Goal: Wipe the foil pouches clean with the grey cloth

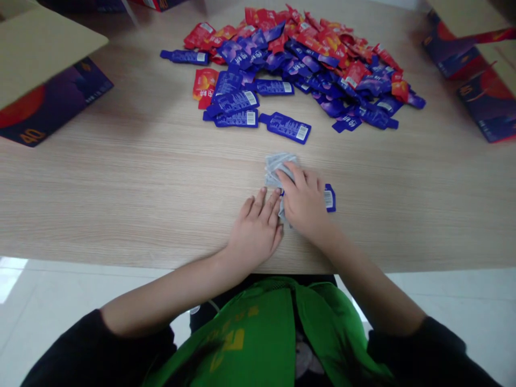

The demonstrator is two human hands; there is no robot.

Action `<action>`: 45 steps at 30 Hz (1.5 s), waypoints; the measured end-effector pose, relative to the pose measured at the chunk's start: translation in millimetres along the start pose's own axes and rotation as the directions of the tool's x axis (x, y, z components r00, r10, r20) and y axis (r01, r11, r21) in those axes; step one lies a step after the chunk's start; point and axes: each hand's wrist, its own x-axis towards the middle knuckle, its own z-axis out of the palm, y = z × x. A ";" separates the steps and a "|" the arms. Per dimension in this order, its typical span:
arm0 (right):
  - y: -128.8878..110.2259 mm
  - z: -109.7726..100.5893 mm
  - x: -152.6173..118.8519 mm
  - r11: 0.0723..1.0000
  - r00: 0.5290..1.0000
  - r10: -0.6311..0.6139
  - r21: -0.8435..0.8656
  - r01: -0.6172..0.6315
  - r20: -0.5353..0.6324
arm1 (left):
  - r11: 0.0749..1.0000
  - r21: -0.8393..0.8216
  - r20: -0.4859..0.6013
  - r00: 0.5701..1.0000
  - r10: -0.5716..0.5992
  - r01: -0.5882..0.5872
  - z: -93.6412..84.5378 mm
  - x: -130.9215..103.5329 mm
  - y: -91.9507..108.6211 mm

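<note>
My left hand [255, 228] lies palm down on the table with its fingers spread, holding nothing. Its fingertips are beside grey-white packets, several of them stacked [278, 161]. My right hand [305, 201] reaches over the stack, its thumb and index finger on the top packet; whether it grips that packet is hard to tell. Under the right hand, partly hidden, is a blue sachet [329, 198] with a white barcode label, and a bit of grey-white packet shows between the hands.
A large pile of red sachets [338, 48] and blue sachets [322, 80] covers the table's [121, 215] far middle. Loose blue sachets [286, 127] lie nearer. Open printed boxes stand at left [60, 102] and right [489, 102].
</note>
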 end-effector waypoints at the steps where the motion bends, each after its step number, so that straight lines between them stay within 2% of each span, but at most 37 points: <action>1: 1.9 0.6 -1.8 1.000 1.000 0.010 -0.019 -0.010 0.005 | 1.000 -0.003 0.001 1.000 -0.002 0.002 -0.5 -0.2 0.1; 9: 52.3 -9.1 -41.5 0.975 0.973 0.214 -0.037 -0.218 -0.089 | 1.000 -0.020 0.008 1.000 -0.010 0.011 -2.7 -0.9 0.9; 12: 74.9 -9.2 -54.1 0.960 0.959 0.276 -0.028 -0.278 -0.066 | 1.000 -0.013 0.011 1.000 -0.010 0.011 -2.7 -0.5 1.5; 15: 86.5 -13.9 -52.0 0.961 0.960 0.275 0.012 -0.275 -0.043 | 1.000 0.002 0.019 1.000 -0.012 0.012 -2.6 -0.3 1.7; 17: 81.8 -19.6 -42.5 0.969 0.967 0.241 0.074 -0.234 -0.089 | 1.000 0.008 0.024 1.000 -0.013 0.013 -2.5 -0.3 1.7; 20: 54.6 -24.4 -23.5 0.977 0.975 0.159 0.165 -0.134 -0.154 | 1.000 0.008 0.015 1.000 -0.011 0.011 -2.1 -0.2 1.7; 24: 9.3 -11.3 -5.6 0.990 0.995 0.063 0.132 -0.051 -0.082 | 1.000 0.010 0.007 1.000 -0.009 0.009 -1.0 -0.3 1.4; 26: -1.8 -1.8 -2.9 0.998 0.999 0.020 0.061 -0.018 -0.039 | 1.000 0.008 0.011 1.000 -0.009 0.009 -0.8 -0.3 1.2; 28: -2.6 3.1 -3.9 1.000 1.000 0.011 0.008 -0.010 -0.023 | 1.000 0.002 0.014 1.000 -0.009 0.009 -1.0 -0.2 1.1; 34: 24.8 -7.5 -19.2 0.983 0.986 0.167 -0.081 -0.167 -0.010 | 1.000 -0.001 0.040 0.999 -0.011 0.011 -2.9 0.7 1.2; 38: 53.1 -9.3 -37.0 0.957 0.958 0.284 -0.045 -0.286 -0.050 | 1.000 0.004 0.027 1.000 -0.010 0.010 -3.1 0.9 1.6; 42: 81.5 -10.8 -46.9 0.954 0.954 0.298 -0.015 -0.299 -0.020 | 1.000 0.014 0.008 1.000 -0.009 0.009 -2.8 0.4 1.8; 45: 88.3 -18.7 -39.9 0.962 0.961 0.270 0.060 -0.266 -0.054 | 1.000 0.017 0.011 1.000 -0.009 0.009 -2.4 0.4 2.0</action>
